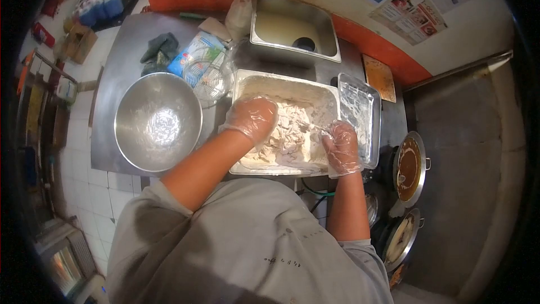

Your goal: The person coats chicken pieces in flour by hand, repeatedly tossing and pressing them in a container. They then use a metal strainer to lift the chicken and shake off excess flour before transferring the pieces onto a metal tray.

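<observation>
A rectangular metal tub (286, 79) in front of me holds flour-coated pieces (293, 129) in loose pale flour. My left hand (256, 118), in a clear plastic glove, is over the tub's left side with its fingers curled down toward the pieces. My right hand (342, 145), gloved the same way, is at the tub's right wall with its fingers curled inward. Bits of white coating show at its fingertips. What either hand holds is hidden by the fingers.
Left on the steel table stands a large metal bowl (132, 129), beside a wire basket (209, 81) and a blue-white packet (194, 52). Behind is a deep pan of pale liquid (284, 25). A shallow metal tray (360, 107) adjoins the tub. Pans of oil (409, 169) stand lower right.
</observation>
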Available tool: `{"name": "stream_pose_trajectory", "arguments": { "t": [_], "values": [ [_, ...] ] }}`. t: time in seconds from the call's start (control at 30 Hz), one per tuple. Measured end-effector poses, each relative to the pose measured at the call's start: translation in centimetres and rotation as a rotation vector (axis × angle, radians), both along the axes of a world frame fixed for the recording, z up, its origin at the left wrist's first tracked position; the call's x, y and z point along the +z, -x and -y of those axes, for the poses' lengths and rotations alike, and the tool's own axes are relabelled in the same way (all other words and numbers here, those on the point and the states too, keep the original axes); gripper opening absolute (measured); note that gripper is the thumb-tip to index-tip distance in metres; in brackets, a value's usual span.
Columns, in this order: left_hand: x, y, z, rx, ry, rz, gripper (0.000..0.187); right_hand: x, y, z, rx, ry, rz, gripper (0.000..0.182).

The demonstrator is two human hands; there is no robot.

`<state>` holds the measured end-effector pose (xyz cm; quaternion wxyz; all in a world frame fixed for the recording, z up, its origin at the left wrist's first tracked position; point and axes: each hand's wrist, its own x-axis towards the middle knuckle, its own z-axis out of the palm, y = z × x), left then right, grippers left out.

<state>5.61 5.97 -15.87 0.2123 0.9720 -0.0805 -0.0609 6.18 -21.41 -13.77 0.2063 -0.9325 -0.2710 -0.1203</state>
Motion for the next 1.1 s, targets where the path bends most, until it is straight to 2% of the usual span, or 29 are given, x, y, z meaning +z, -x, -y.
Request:
{"name": "stream_pose_trajectory", "arguments": {
  "t": [0.07, 0.17, 0.23, 0.27, 0.3, 0.37, 0.47, 0.5, 0.57, 0.63, 0.67, 0.77, 0.83, 0.87, 0.9, 0.93, 0.97, 1.03, 1.07, 1.1],
  "values": [
    [0.1, -0.2, -0.1, 0.047, -0.025, 0.037, 0.025, 0.7, 0.1, 0.3, -0.017, 0.000, -0.133, 0.014],
    [0.6, -0.9, -0.9, 0.112, -0.016, -0.029, 0.025, 1.5, 0.3, 1.6, -0.054, 0.092, -0.196, 0.016],
    [1.7, -1.0, -1.5, -0.060, -0.035, -0.066, 0.025, 1.1, 0.5, 1.8, -0.099, 0.086, -0.277, 0.020],
    [1.2, -1.0, -1.3, -0.061, -0.034, -0.066, 0.025, 0.8, 0.6, 1.9, -0.149, 0.077, -0.360, 0.025],
    [0.5, -1.2, -0.9, -0.088, 0.043, -0.037, 0.023, 0.5, 0.7, 1.7, -0.152, 0.075, -0.358, 0.025],
    [1.3, -1.4, -0.6, -0.122, 0.116, -0.001, 0.024, -0.6, 0.9, 0.3, -0.019, -0.156, -0.251, 0.034],
    [4.3, -1.1, -0.6, -0.261, 0.198, -0.039, 0.025, -2.4, 0.8, -3.7, -0.083, -0.078, -0.082, 0.036],
    [4.7, -1.0, -0.5, -0.288, 0.253, 0.027, 0.026, -2.8, 0.7, -4.5, -0.093, -0.086, -0.078, 0.036],
    [4.1, -0.8, -0.4, -0.325, 0.301, 0.094, 0.027, -3.3, 0.5, -5.5, 0.033, -0.438, -0.291, 0.032],
    [1.8, -1.0, -0.5, -0.438, 0.397, 0.586, 0.022, -3.8, 0.6, -5.4, 0.001, -0.388, -0.262, 0.030],
    [1.4, -1.2, -0.4, -0.446, 0.391, 0.586, 0.022, -4.0, 0.8, -5.3, -0.026, -0.327, -0.242, 0.027],
    [1.7, -1.2, -0.1, -0.384, 0.373, 0.620, 0.020, -3.4, 1.2, -5.6, -0.023, -0.293, -0.199, 0.025],
    [2.6, -0.6, 0.6, -0.237, 0.505, 0.222, 0.021, -3.2, 1.4, -5.5, 0.004, -0.317, -0.178, 0.025],
    [1.8, -0.4, 1.0, -0.241, 0.504, 0.219, 0.021, -3.3, 1.5, -5.3, -0.013, -0.333, -0.260, 0.027],
    [-0.1, -0.4, 1.5, -0.134, 0.424, 0.379, 0.022, -3.4, 1.5, -5.2, -0.029, -0.349, -0.340, 0.028],
    [-2.1, -0.7, 2.1, -0.027, 0.343, 0.535, 0.022, -3.6, 1.5, -4.9, -0.035, -0.351, -0.340, 0.028],
    [-4.6, -1.7, 2.6, -0.032, 0.343, 0.535, 0.022, -4.1, 1.4, -4.6, -0.037, -0.269, -0.331, 0.029],
    [-8.4, -4.0, 3.2, 0.112, 0.831, 0.409, 0.021, -5.5, 1.1, -3.7, -0.043, -0.190, -0.318, 0.030],
    [-5.6, -3.7, 2.6, 0.107, 0.829, 0.410, 0.021, -6.5, 1.0, -3.1, -0.063, -0.062, -0.373, 0.030],
    [-0.2, -2.7, 1.5, 0.141, 1.270, 0.188, 0.020, -7.6, 1.0, -2.4, -0.085, 0.065, -0.428, 0.032]
  ]
}}
